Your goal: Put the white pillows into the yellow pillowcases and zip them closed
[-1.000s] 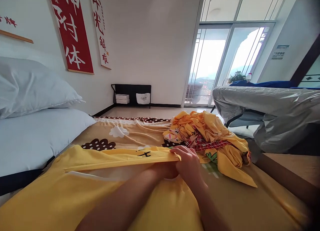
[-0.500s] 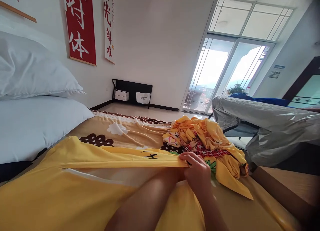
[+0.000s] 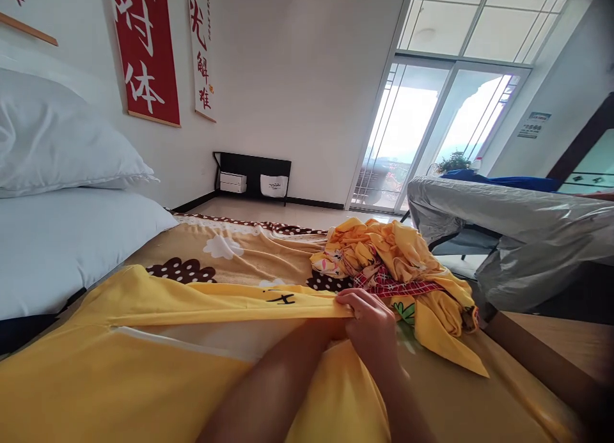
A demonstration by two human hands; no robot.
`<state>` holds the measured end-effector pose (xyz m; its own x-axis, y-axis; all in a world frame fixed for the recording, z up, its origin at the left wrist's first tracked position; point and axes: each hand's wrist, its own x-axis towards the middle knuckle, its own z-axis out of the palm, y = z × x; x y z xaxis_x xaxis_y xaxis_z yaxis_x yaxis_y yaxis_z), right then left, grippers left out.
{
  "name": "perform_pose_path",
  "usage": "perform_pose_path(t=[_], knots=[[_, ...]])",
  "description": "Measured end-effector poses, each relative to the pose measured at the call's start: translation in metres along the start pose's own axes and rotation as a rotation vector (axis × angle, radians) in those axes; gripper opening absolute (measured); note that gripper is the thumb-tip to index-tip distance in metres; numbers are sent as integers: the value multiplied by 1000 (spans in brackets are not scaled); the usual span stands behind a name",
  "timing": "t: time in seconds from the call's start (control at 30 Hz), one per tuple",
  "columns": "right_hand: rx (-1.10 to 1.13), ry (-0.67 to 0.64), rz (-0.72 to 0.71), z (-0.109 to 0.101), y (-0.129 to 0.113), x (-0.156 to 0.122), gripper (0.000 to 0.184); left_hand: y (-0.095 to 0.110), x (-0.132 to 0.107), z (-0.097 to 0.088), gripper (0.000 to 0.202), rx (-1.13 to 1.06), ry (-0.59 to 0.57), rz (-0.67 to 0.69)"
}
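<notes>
A large yellow cover point(image 3: 144, 379) lies spread over the bed in front of me, its opening showing a pale lining. My right hand point(image 3: 371, 325) is closed, pinching the cover's upper edge at the right end of the opening. My left forearm point(image 3: 278, 385) reaches into that opening beneath the held edge. The left hand itself is hidden by the fabric and my right hand.
A crumpled pile of yellow and red-checked fabric point(image 3: 398, 251) lies just beyond my right hand on the brown patterned blanket point(image 3: 249, 257). Two white pillows point(image 3: 71, 245) are stacked at the left. A grey-covered piece of furniture point(image 3: 518, 225) stands on the right, beside the wooden bed edge point(image 3: 551, 366).
My right hand has shifted slightly to the right along the cover's edge, still pinching it. The view has moved a little.
</notes>
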<state>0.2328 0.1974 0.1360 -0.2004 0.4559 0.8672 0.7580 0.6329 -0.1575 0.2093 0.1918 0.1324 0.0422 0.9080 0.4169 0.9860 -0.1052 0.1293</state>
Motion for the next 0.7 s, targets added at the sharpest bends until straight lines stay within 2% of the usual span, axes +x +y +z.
perform_pose_path(t=[0.1, 0.27, 0.47, 0.6, 0.7], knots=[[4, 3, -10, 1, 1, 0, 35, -9, -1, 3, 55, -3, -1, 46], [30, -12, 41, 4, 3, 0, 36, -26, 4, 7, 57, -104, 55, 198], [48, -49, 91, 5, 5, 0, 35, -19, 16, 0, 49, -217, -206, 4], [36, -64, 116, 4, 5, 1, 36, -22, 17, 1, 52, -213, -126, 106], [13, -66, 119, 4, 5, 1, 37, -20, 18, 2, 51, -180, -104, 82]])
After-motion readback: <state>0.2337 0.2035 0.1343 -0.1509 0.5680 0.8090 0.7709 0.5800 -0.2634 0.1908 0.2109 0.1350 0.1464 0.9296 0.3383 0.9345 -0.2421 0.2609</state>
